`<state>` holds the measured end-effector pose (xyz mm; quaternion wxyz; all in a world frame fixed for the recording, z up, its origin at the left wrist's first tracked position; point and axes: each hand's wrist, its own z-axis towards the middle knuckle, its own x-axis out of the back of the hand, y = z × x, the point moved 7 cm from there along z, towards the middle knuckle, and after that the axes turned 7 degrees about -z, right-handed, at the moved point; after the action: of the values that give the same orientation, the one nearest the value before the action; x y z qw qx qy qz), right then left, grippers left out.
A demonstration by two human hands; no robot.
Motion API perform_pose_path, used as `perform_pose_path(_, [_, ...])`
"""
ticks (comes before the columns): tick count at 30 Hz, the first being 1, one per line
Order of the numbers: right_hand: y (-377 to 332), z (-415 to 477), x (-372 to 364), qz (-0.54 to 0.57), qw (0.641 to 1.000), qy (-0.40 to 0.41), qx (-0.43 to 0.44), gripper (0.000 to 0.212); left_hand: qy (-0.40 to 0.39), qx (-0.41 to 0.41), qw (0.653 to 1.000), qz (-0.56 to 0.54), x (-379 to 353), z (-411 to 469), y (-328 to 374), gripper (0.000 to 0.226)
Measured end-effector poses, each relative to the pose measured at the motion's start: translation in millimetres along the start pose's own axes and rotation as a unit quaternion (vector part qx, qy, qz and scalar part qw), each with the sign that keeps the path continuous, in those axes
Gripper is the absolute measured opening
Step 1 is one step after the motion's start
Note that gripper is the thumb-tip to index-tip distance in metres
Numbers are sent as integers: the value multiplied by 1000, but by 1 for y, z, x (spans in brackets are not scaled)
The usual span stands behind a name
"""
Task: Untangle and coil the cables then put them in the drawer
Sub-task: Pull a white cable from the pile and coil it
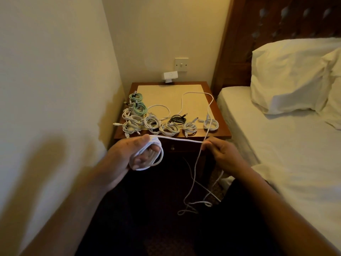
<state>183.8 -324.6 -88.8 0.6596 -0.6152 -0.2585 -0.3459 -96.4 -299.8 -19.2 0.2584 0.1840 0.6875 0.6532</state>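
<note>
A long white cable (181,140) stretches taut between my two hands in front of the nightstand. My left hand (127,154) has several loops of it wound round its fingers, with the thumb on top. My right hand (219,154) pinches the cable at its fingertips; from there the loose length hangs down to the dark floor, and a strand rises onto the nightstand top (217,133). Several coiled white cables (168,127), two green coils (138,105) and a small black cable (178,119) lie along the front and left of the top. The drawer knob (172,147) shows under the top, between my hands.
A cream mat (162,95) covers most of the nightstand. A white plug adapter (170,77) and a wall switch (181,64) sit at the back wall. A bed with a white sheet (276,154) and pillow (287,74) stands close on the right. The left wall is near.
</note>
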Motion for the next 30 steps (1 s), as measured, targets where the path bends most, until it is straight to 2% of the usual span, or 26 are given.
perform_pose_path(2, [29, 7, 15, -38, 999, 14, -27, 27, 19, -22, 1000, -4, 20, -2, 15, 44])
perform_pose_path(5, [76, 10, 43, -109, 992, 48, -44, 25, 117, -83, 986, -82, 76, -3, 43, 34])
perform_pose_path(8, [114, 1, 64, -156, 983, 60, -70, 19, 194, -118, 963, -145, 120, 1, 64, 35])
perform_pose_path(10, [126, 1, 63, -184, 979, 27, -88, 22, 230, -136, 952, -152, 121, 6, 64, 32])
perform_pose_path(12, [134, 0, 45, -216, 963, -84, -135, 26, 249, -144, 951, -114, 102, 10, 61, 36])
perform_pose_path(13, [134, -5, 35, -243, 944, -157, -158, 24, 225, -143, 961, -79, 85, 13, 61, 39])
perform_pose_path(14, [126, -11, 27, -268, 925, -212, -164, 22, 173, -133, 976, -31, 62, 16, 61, 42])
perform_pose_path(15, [110, -14, 24, -288, 915, -239, -150, 28, 101, -117, 988, 25, 37, 19, 57, 44])
perform_pose_path(17, [58, -11, 19, -239, 944, -210, -88, 64, -22, -73, 992, 97, -8, 21, 41, 43])
perform_pose_path(18, [24, -10, 15, -172, 965, -188, -55, 77, -53, -44, 993, 96, -24, 22, 32, 40])
perform_pose_path(19, [-13, -11, 8, -100, 979, -175, -10, 82, -68, -22, 994, 82, -37, 24, 23, 38])
perform_pose_path(20, [-45, -13, 0, -37, 984, -172, 39, 76, -76, -8, 995, 62, -49, 27, 18, 41])
perform_pose_path(21, [-70, -15, -8, 14, 983, -162, 81, 58, -78, -4, 996, 45, -58, 30, 16, 45])
perform_pose_path(23, [-88, -14, -17, 79, 989, -93, 84, 13, -76, -15, 997, 17, -64, 35, 21, 48])
perform_pose_path(25, [-75, -16, -24, 117, 992, -27, 30, 21, -46, -29, 997, -52, -50, 40, 31, 44])
perform_pose_path(26, [-67, -20, -33, 99, 994, -35, -4, 22, -14, -27, 993, -113, -35, 45, 33, 42])
perform_pose_path(28, [-62, -36, -58, 14, 994, -101, -33, 16, 27, -29, 973, -228, -11, 56, 34, 39])
perform_pose_path(30, [-78, -53, -84, -54, 983, -174, -12, 10, 42, -43, 966, -253, -2, 68, 28, 36])
